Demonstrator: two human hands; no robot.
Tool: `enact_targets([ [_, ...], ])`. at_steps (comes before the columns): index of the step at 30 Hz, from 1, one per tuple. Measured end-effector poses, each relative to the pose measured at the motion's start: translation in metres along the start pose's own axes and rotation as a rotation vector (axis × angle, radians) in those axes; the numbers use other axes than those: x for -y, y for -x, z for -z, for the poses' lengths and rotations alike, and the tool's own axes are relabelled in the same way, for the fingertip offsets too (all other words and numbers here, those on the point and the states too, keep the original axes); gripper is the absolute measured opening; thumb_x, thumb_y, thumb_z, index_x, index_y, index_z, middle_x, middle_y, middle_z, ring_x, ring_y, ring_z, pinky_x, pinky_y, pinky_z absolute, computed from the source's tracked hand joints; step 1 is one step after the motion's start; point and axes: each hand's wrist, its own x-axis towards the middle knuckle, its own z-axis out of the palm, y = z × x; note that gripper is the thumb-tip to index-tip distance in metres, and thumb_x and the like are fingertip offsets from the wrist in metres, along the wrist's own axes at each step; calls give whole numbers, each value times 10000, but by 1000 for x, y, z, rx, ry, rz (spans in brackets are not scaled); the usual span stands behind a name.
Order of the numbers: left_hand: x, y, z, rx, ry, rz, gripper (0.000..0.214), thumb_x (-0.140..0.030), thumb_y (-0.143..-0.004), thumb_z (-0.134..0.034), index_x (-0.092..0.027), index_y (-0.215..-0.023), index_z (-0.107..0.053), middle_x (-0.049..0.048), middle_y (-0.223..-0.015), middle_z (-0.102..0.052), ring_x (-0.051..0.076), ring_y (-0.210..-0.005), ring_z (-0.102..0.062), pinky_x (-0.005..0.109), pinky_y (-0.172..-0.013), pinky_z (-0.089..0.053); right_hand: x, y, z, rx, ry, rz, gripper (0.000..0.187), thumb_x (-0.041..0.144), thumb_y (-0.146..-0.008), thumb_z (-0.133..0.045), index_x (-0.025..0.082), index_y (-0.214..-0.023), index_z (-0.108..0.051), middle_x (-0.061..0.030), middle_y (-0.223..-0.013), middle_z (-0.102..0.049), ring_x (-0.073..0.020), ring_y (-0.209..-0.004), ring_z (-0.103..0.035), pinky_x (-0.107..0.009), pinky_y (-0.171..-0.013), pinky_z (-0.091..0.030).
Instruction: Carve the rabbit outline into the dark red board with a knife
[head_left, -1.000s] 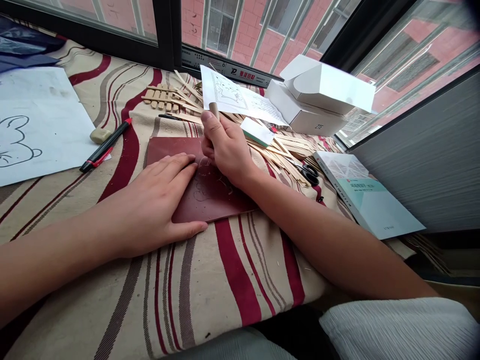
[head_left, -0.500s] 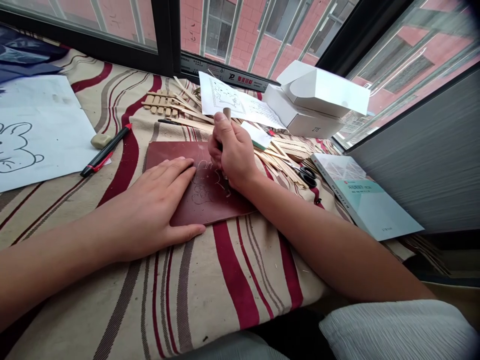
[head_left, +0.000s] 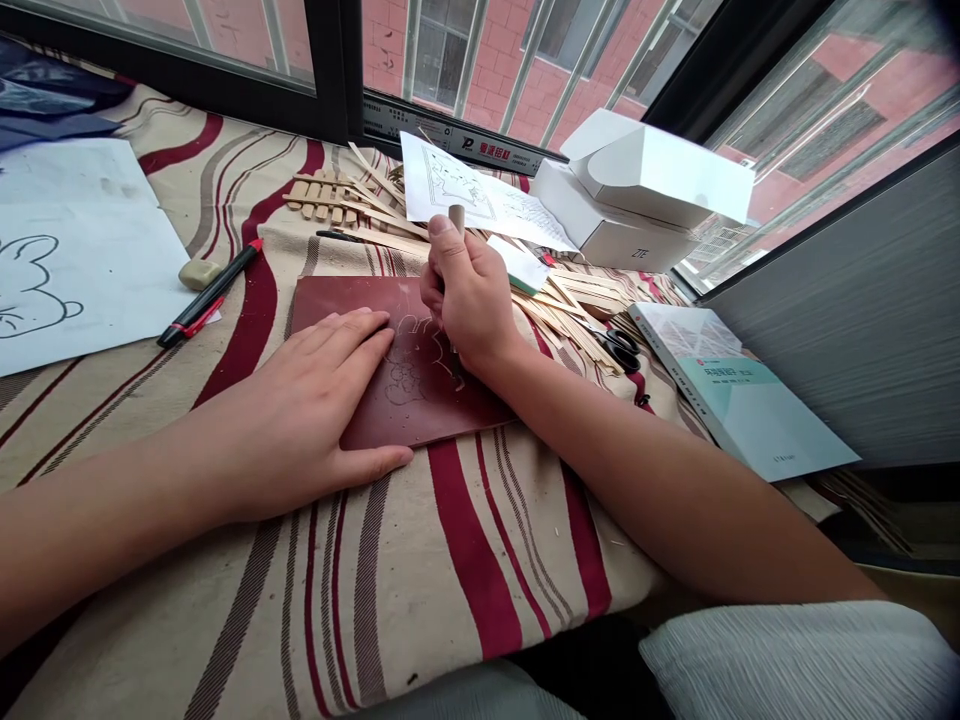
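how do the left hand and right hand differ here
The left hand lies flat and open on the dark red sheet, while the right hand is curled into a grip. The left hand holds nothing, but the right hand holds a tool with a pale handle, upright in its fist. Both hands are bare, and both are over the sheet.

Only one cam here, head-worn and pretty close, aimed forward and down at the left hand (head_left: 300,405) and right hand (head_left: 469,300), window frame (head_left: 346,60) along the top, edges maybe a bit warped.
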Motion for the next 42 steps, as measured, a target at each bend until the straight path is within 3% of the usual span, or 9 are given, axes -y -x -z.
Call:
enact_targets([
  [7,-2,-2,1,10,-1,5,1175,-957,-900,-339,-92,-1693,-389,202,-1788,-354,412,-1664,-317,535,-1401,-247,2,0,-3,92,90,57,560,546,-1128,-508,253,-657,-433,45,-535,-444,-107,-529,-431,-281,-597,-421],
  [16,-20,-8,25,93,-32,-6,941,-773,-979,-452,-71,-1605,-453,208,-1630,-494,414,-1545,-447,542,-1372,-323,18,3,-8,574,-42,35,531,356,-1156,-447,252,-635,-438,23,-615,-481,-101,-627,-486,-239,-643,-490],
  [19,-16,-7,21,86,-31,-1,962,-799,-981,-421,-92,-1634,-423,200,-1679,-469,395,-1592,-409,522,-1381,-302,18,3,-10,508,74,17,560,418,-1160,-451,232,-631,-434,22,-623,-465,-102,-633,-476,-237,-632,-471],
  [24,-7,-3,11,91,-30,23,1190,-910,-922,-407,-14,-1700,-310,264,-1790,-313,414,-1671,-301,538,-1393,-246,15,1,-11,174,299,-8,576,482,-1114,-568,224,-629,-395,12,-666,-445,-107,-648,-443,-240,-619,-423],
  [28,-10,-3,15,70,-43,1,1086,-843,-970,-426,-17,-1672,-367,256,-1750,-374,400,-1647,-340,519,-1382,-265,15,3,-9,388,101,-14,596,585,-1120,-490,236,-648,-391,5,-644,-479,-119,-639,-496,-250,-619,-472],
  [30,-13,-4,18,74,-27,-11,1003,-805,-979,-452,-50,-1640,-424,229,-1695,-448,384,-1616,-389,494,-1377,-285,16,5,-8,553,-12,-22,584,558,-1139,-442,243,-651,-383,5,-629,-486,-119,-625,-504,-254,-604,-483],
  [32,-13,-5,19,73,-27,-10,992,-805,-974,-456,-62,-1631,-439,223,-1678,-467,385,-1602,-409,489,-1375,-297,16,6,-8,582,-47,-21,551,469,-1153,-420,250,-649,-384,8,-623,-479,-116,-615,-491,-258,-595,-473],
  [39,-8,-6,14,152,7,60,1194,-894,-877,-477,-46,-1704,-327,256,-1795,-313,425,-1673,-301,557,-1389,-266,16,5,-11,173,317,-13,508,393,-1138,-515,251,-666,-392,10,-674,-475,-144,-646,-435,-339,-635,-353],
  [42,-8,-5,11,95,24,61,1202,-911,-865,-463,-76,-1718,-324,226,-1803,-316,433,-1670,-303,565,-1394,-252,17,4,-12,84,412,-58,499,351,-1138,-519,251,-668,-387,2,-686,-503,-153,-647,-435,-353,-661,-335],
])
